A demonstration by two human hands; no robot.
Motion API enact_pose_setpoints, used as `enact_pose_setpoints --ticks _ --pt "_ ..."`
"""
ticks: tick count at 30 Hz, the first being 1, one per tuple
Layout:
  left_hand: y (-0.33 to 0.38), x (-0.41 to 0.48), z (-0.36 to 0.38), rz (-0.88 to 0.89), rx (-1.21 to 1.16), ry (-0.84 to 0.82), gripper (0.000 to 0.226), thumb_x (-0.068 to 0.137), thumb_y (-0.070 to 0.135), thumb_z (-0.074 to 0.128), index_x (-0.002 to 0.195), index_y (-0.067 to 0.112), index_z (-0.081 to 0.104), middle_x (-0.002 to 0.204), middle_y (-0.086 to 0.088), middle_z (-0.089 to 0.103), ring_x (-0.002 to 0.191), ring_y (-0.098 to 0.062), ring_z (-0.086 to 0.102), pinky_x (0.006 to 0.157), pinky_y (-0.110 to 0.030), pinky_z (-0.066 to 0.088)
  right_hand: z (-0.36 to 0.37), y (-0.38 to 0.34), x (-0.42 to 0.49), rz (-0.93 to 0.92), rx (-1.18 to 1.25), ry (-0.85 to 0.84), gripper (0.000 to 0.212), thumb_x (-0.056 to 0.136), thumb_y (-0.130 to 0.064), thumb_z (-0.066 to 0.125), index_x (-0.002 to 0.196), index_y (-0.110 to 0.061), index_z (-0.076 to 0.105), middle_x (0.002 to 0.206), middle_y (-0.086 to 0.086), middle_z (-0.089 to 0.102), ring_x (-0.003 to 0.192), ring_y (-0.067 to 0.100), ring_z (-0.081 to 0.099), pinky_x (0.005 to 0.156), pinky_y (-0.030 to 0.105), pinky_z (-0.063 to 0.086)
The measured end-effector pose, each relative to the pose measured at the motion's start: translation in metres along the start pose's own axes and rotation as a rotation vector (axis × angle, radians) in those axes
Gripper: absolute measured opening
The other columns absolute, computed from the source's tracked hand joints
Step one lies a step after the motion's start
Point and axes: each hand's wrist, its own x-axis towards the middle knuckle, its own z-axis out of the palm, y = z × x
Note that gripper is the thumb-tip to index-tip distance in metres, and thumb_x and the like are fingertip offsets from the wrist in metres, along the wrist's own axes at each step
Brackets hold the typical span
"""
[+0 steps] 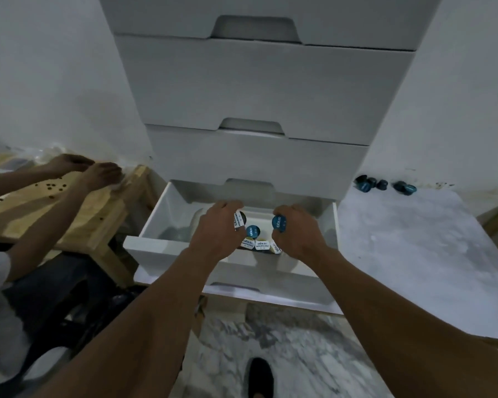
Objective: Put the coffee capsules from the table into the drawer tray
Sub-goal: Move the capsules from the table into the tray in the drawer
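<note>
Both my hands hover over the open white drawer [156, 242] of a tall drawer unit. My left hand [216, 228] grips a white-lidded coffee capsule [238, 219]. In my right hand [296, 231] sits a blue-lidded capsule [279, 222], and a white-lidded one shows under its lower fingers. Between the hands, several capsules [256, 239] with blue and white lids lie in the drawer's tray. Several dark blue capsules [383, 184] remain on the grey table [408, 254] to the right, against the wall.
Three shut drawers [256, 90] rise above the open one. To the left another person's hands [87, 170] work on a wooden table [55, 214] strewn with small dark bits. My foot [259, 377] stands on the marbled floor below.
</note>
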Motion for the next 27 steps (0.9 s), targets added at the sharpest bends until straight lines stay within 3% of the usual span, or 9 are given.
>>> enact_pose_setpoints --ticks 3,7,11,14,18,22,27 --pt "-0.003 0.028 0.014 -0.002 -0.016 -0.053 0.044 0.08 0.02 0.068 0.122 0.021 0.057 0.121 -0.005 0.058 0.111 -0.025 0.056 0.087 -0.03 0.042 0.004 0.012 0.026 -0.005 -0.017 -0.021 0.042 0.079 -0.01 0.067 0.12 -0.012 0.057 0.113 0.014 0.055 0.097 0.027 0.056 0.079 0.024 0.04" --pt "-0.004 0.058 0.036 0.03 0.003 -0.135 0.043 0.076 0.014 0.069 0.118 0.021 0.06 0.116 -0.008 0.056 0.105 -0.025 0.055 0.086 -0.03 0.043 0.017 0.027 0.056 -0.008 -0.044 -0.074 0.042 0.079 -0.01 0.066 0.119 -0.015 0.057 0.112 0.014 0.054 0.093 0.027 0.056 0.077 0.025 0.04" --pt "-0.003 0.077 0.055 0.084 0.04 -0.208 0.049 0.077 0.017 0.07 0.125 0.017 0.056 0.119 -0.007 0.058 0.106 -0.026 0.057 0.091 -0.036 0.046 0.027 0.042 0.072 -0.005 -0.076 -0.134 0.05 0.076 -0.012 0.068 0.123 -0.014 0.053 0.116 0.01 0.059 0.099 0.028 0.059 0.083 0.031 0.046" --pt "-0.003 0.088 0.067 0.12 0.043 -0.255 0.04 0.078 0.016 0.068 0.117 0.015 0.059 0.114 -0.006 0.062 0.103 -0.027 0.059 0.088 -0.04 0.049 0.03 0.05 0.077 0.006 -0.112 -0.186 0.047 0.075 -0.012 0.068 0.121 -0.013 0.056 0.117 0.009 0.062 0.099 0.028 0.061 0.088 0.036 0.051" --pt "-0.005 0.101 0.08 0.181 0.059 -0.284 0.04 0.077 0.018 0.068 0.115 0.017 0.06 0.112 -0.006 0.063 0.102 -0.027 0.059 0.083 -0.033 0.047 0.031 0.058 0.08 0.021 -0.103 -0.195 0.043 0.074 -0.008 0.068 0.116 -0.009 0.059 0.116 0.012 0.059 0.105 0.029 0.057 0.09 0.036 0.048" --pt "-0.007 0.107 0.088 0.207 0.101 -0.313 0.047 0.078 0.022 0.068 0.123 0.019 0.056 0.119 -0.007 0.059 0.11 -0.025 0.052 0.092 -0.037 0.046 0.034 0.063 0.079 0.026 -0.143 -0.233 0.035 0.074 -0.01 0.066 0.109 -0.01 0.061 0.11 0.012 0.058 0.105 0.031 0.054 0.085 0.033 0.044" --pt "-0.013 0.111 0.096 0.214 0.166 -0.368 0.048 0.081 0.024 0.064 0.128 0.02 0.054 0.123 -0.006 0.058 0.114 -0.027 0.05 0.096 -0.043 0.044 0.039 0.061 0.082 0.01 -0.185 -0.241 0.028 0.078 -0.015 0.062 0.105 -0.012 0.062 0.109 0.012 0.061 0.105 0.032 0.054 0.09 0.037 0.044"
